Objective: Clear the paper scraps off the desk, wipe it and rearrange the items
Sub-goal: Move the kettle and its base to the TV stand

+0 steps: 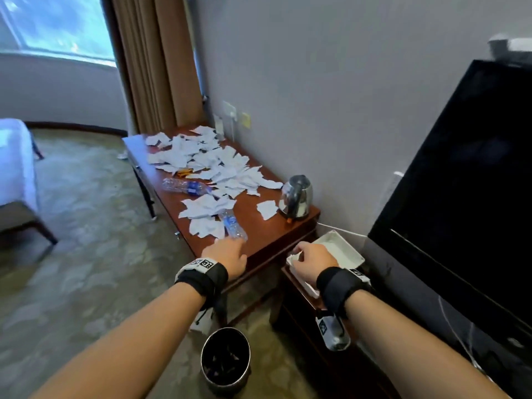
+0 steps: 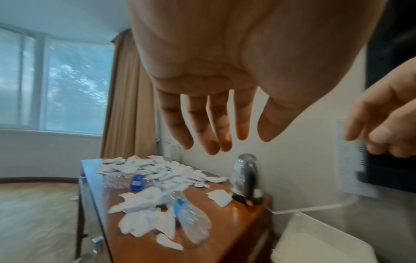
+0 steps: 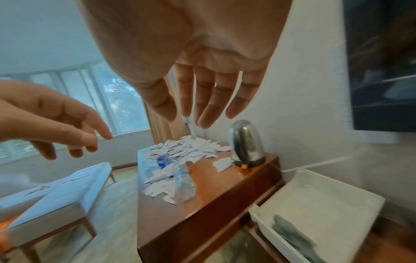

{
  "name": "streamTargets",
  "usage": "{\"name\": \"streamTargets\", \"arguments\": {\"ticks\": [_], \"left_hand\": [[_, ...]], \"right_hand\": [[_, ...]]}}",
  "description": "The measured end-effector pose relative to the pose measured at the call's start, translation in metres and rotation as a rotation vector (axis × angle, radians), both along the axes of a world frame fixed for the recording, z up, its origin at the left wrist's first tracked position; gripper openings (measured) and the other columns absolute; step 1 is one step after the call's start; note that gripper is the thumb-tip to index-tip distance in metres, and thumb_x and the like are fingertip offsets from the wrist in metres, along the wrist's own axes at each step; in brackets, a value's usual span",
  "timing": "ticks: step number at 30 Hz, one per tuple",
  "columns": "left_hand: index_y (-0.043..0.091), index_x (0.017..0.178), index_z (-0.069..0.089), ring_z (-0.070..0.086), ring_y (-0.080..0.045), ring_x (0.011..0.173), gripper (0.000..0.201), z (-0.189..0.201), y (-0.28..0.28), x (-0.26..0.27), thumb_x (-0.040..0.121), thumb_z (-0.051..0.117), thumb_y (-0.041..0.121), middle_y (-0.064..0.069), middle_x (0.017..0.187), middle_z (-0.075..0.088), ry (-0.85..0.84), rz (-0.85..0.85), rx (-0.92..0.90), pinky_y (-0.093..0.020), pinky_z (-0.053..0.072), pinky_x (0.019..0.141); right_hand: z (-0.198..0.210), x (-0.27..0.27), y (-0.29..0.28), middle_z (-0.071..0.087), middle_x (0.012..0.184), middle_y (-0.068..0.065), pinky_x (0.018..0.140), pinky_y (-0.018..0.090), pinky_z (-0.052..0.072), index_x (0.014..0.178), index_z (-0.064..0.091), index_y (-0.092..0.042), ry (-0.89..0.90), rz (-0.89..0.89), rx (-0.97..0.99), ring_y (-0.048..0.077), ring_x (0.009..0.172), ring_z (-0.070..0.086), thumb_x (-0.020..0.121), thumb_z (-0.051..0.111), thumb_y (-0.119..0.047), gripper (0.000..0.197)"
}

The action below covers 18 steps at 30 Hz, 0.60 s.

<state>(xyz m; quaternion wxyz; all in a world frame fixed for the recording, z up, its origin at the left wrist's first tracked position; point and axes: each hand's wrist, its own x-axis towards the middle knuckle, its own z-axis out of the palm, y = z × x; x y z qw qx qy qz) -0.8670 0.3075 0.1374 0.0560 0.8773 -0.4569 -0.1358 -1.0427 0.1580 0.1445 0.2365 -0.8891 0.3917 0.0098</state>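
No readable text in any view.
Tabletop (image 1: 266, 230): near bottle (image 1: 233, 226) has a blue label, too blurred to read; far bottle (image 1: 185, 187), at its 11 o'clock, same. Left wristband (image 1: 203, 264) & right wristband (image 1: 357, 273): b/w square code marks, no letters. Printed sheet (image 2: 351, 156) on wall, 3 o'clock in left-wrist view: rows of print, illegible.

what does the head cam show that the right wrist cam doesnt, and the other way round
Only the head view: the dark waste bin on the floor by the desk. Only the right wrist view: a blurred grey-green thing, perhaps a cloth, in the white tray. Both: the desk, the paper scraps, the near bottle, the far bottle, the kettle, the tray, and the left hand and right hand, both open.
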Motion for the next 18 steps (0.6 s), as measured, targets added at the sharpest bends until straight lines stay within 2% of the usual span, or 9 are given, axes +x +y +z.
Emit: {"name": "streamTargets", "arguments": {"ticks": [4, 6, 9, 11, 13, 15, 18], "left_hand": [[0.023, 0.122, 0.054, 0.058, -0.025, 0.114, 0.036, 0.01, 0.011, 0.072, 0.094, 0.045, 0.044, -0.003, 0.124, 0.058, -0.052, 0.1, 0.017, -0.039, 0.05, 0.09], [0.023, 0.124, 0.053, 0.057, -0.026, 0.115, 0.036, 0.016, 0.023, 0.11, 0.095, 0.045, 0.043, -0.004, 0.126, 0.056, -0.07, 0.157, 0.028, -0.04, 0.049, 0.091], [0.024, 0.128, 0.053, 0.056, -0.027, 0.116, 0.038, 0.023, 0.041, 0.162, 0.095, 0.045, 0.042, -0.004, 0.127, 0.055, -0.107, 0.253, 0.026, -0.041, 0.049, 0.092], [0.025, 0.127, 0.053, 0.055, -0.027, 0.117, 0.038, 0.022, 0.054, 0.192, 0.095, 0.045, 0.042, -0.004, 0.127, 0.056, -0.118, 0.317, 0.029, -0.041, 0.048, 0.093], [0.026, 0.127, 0.054, 0.055, -0.026, 0.117, 0.037, 0.016, 0.064, 0.22, 0.094, 0.045, 0.043, -0.003, 0.128, 0.056, -0.106, 0.358, 0.036, -0.042, 0.048, 0.094], [0.028, 0.126, 0.054, 0.055, -0.026, 0.117, 0.037, 0.007, 0.068, 0.251, 0.094, 0.045, 0.044, -0.002, 0.128, 0.056, -0.089, 0.366, 0.045, -0.042, 0.047, 0.095], [0.028, 0.127, 0.053, 0.055, -0.025, 0.118, 0.038, -0.009, 0.069, 0.301, 0.095, 0.044, 0.046, -0.002, 0.13, 0.055, -0.07, 0.327, 0.058, -0.042, 0.047, 0.096]], "right_hand": [[0.003, 0.105, -0.008, 0.065, 0.096, -0.007, 0.078, 0.034, 0.056, 0.104, 0.063, -0.029, -0.009, 0.145, -0.002, 0.016, 0.09, 0.063, 0.084, 0.057, -0.036, 0.022], [0.002, 0.157, -0.005, 0.065, 0.092, -0.006, 0.076, 0.034, 0.057, 0.099, 0.063, -0.029, -0.006, 0.207, 0.019, 0.014, 0.084, 0.063, 0.085, 0.058, -0.039, 0.018], [-0.001, 0.227, 0.004, 0.065, 0.098, -0.004, 0.076, 0.033, 0.057, 0.105, 0.062, -0.028, -0.004, 0.282, 0.028, 0.016, 0.083, 0.063, 0.085, 0.058, -0.031, 0.02], [-0.004, 0.265, 0.011, 0.065, 0.101, -0.003, 0.077, 0.033, 0.056, 0.11, 0.062, -0.028, -0.01, 0.32, 0.036, 0.016, 0.083, 0.062, 0.085, 0.058, -0.031, 0.025], [-0.012, 0.297, 0.017, 0.066, 0.096, -0.003, 0.078, 0.034, 0.057, 0.111, 0.062, -0.028, -0.005, 0.342, 0.056, 0.014, 0.082, 0.062, 0.085, 0.058, -0.033, 0.026], [-0.022, 0.327, 0.022, 0.066, 0.092, -0.005, 0.08, 0.037, 0.057, 0.11, 0.062, -0.03, 0.007, 0.343, 0.066, 0.014, 0.083, 0.062, 0.083, 0.058, -0.035, 0.028], [-0.037, 0.369, 0.024, 0.065, 0.095, -0.005, 0.081, 0.038, 0.057, 0.111, 0.062, -0.029, -0.01, 0.303, 0.091, 0.014, 0.085, 0.062, 0.085, 0.057, -0.034, 0.027]]}}
